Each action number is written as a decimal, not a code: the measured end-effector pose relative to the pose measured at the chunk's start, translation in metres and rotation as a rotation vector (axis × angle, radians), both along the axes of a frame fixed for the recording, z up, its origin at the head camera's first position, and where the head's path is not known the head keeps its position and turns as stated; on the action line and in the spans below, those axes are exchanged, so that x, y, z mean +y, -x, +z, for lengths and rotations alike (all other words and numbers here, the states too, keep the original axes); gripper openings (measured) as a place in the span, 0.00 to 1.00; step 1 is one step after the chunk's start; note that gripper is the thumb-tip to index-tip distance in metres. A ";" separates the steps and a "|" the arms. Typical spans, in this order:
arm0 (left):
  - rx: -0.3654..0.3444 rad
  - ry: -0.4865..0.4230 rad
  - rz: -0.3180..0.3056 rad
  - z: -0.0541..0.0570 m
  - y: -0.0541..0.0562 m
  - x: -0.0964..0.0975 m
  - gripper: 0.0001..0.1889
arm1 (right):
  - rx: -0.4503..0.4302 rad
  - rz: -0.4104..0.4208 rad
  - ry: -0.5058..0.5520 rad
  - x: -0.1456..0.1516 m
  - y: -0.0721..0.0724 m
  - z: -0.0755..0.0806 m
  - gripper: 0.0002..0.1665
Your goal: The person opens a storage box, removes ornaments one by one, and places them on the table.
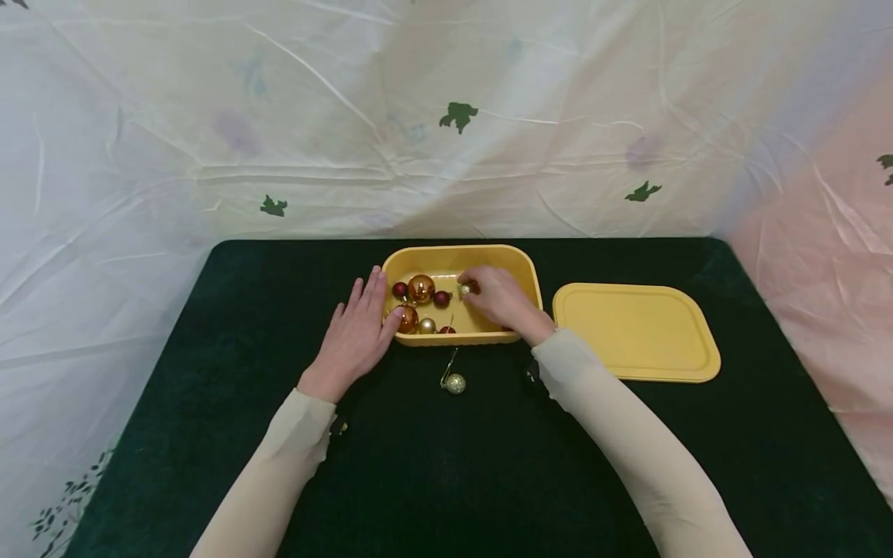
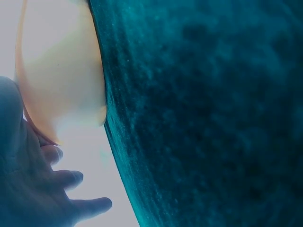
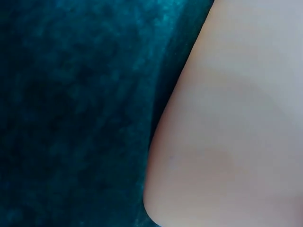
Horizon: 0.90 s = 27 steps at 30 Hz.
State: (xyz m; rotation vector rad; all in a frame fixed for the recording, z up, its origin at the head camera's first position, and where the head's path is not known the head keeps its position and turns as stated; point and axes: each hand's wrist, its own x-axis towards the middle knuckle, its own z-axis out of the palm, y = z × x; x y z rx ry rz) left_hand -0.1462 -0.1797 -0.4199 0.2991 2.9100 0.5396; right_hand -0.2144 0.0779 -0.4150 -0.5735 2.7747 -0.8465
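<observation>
A yellow plastic box stands open at the table's far edge. Inside lie two large copper ball ornaments, one of them the shiny ornament at the back, and several small dark red and gold ones, such as the red ornament and gold ornament. My left hand rests against the box's left side, fingers straight, thumb over the near rim. Reaching in from the right, my right hand pinches a small gold ball ornament. The left wrist view shows the box's pale outer wall beside the left hand's fingers.
A yellow lid lies flat to the right of the box. In front of the box, a glittery gold ornament with a hanging loop sits on the dark green tablecloth. Pale patterned fabric hangs behind the table.
</observation>
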 end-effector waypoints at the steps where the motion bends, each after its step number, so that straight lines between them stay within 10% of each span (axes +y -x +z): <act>1: -0.003 0.000 0.001 0.000 0.000 0.000 0.42 | 0.006 -0.001 0.002 0.000 0.000 0.000 0.18; 27: 0.010 -0.008 -0.009 0.001 0.000 -0.001 0.40 | 0.090 -0.035 0.257 0.026 -0.050 0.028 0.19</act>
